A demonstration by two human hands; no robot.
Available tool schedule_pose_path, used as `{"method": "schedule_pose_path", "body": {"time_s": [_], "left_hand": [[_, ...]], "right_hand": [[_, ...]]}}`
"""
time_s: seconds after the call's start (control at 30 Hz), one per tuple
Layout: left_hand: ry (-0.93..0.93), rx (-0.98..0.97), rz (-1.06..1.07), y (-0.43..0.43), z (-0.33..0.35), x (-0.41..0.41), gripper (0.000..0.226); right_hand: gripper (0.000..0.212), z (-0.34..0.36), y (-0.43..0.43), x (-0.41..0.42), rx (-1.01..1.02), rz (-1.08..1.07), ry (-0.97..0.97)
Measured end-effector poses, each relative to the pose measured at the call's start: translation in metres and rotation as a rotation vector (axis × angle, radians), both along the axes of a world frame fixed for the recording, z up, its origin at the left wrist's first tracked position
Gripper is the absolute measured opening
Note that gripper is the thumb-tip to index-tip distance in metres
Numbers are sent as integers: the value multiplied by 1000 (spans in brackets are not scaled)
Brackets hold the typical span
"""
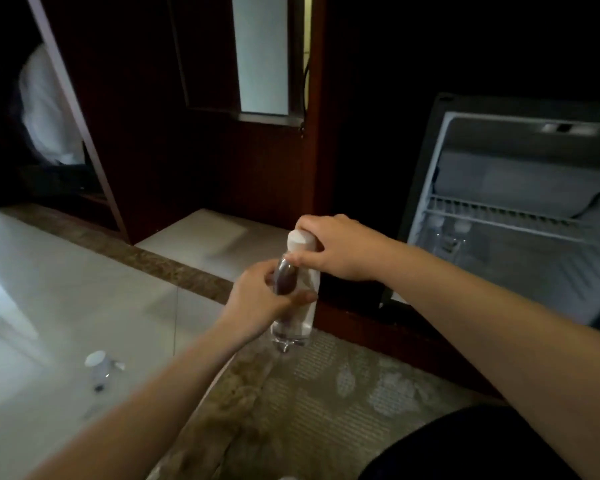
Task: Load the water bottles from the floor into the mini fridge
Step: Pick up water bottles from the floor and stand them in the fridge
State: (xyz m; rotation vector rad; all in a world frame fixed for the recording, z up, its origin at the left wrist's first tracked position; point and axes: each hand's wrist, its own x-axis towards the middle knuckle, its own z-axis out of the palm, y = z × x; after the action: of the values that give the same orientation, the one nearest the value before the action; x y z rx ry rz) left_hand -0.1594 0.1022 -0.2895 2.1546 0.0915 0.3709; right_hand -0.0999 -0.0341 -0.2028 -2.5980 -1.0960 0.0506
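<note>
A clear water bottle [297,317] with a white cap is held upright above the floor in front of me. My left hand [260,299] grips its middle. My right hand [336,249] clasps its neck just under the cap. Another water bottle [101,370] with a white cap stands on the pale floor at the lower left. The mini fridge [520,220] stands open on the right, inside a dark wooden cabinet. Under its wire shelf, at the back left, two bottles [447,233] stand blurred.
A wire shelf [492,209] crosses the fridge's middle. A dark wooden cabinet post [317,116] rises just left of the fridge. A patterned carpet [343,382] lies below my arms, edged by a brown stone strip. White cloth [45,109] hangs in an open wardrobe at the far left.
</note>
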Motion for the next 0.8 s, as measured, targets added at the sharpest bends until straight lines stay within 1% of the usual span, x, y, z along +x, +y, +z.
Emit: {"method": "schedule_pose_path", "body": {"time_s": [0.07, 0.2, 0.3, 0.37, 0.4, 0.43, 0.5, 0.53, 0.63, 0.7, 0.8], "left_hand": [[-27, 20, -47, -16, 20, 15, 26], [-77, 43, -157, -48, 47, 48, 26], [-92, 44, -233, -74, 65, 74, 50], [-109, 50, -268, -91, 77, 89, 60], [-113, 59, -285, -100, 84, 96, 59], [-117, 69, -306, -107, 89, 102, 54], [-119, 87, -347, -124, 101, 114, 34], [-123, 103, -356, -131, 106, 120, 30], [-105, 152, -386, -157, 116, 140, 40], [-59, 189, -401, -175, 119, 153, 40], [-41, 283, -374, -202, 111, 177, 46]], "right_hand": [[40, 13, -21, 11, 20, -8, -51], [38, 38, -63, 31, 109, -48, -87], [35, 53, -94, 48, 139, -81, -140], [32, 63, -113, 58, 160, -104, -178], [31, 68, -123, 63, 175, -112, -193], [31, 71, -130, 67, 185, -120, -206], [31, 77, -148, 77, 194, -145, -234], [31, 79, -156, 82, 201, -159, -243], [32, 84, -182, 95, 237, -206, -260], [34, 80, -198, 104, 258, -250, -252], [30, 63, -220, 122, 311, -356, -196]]}}
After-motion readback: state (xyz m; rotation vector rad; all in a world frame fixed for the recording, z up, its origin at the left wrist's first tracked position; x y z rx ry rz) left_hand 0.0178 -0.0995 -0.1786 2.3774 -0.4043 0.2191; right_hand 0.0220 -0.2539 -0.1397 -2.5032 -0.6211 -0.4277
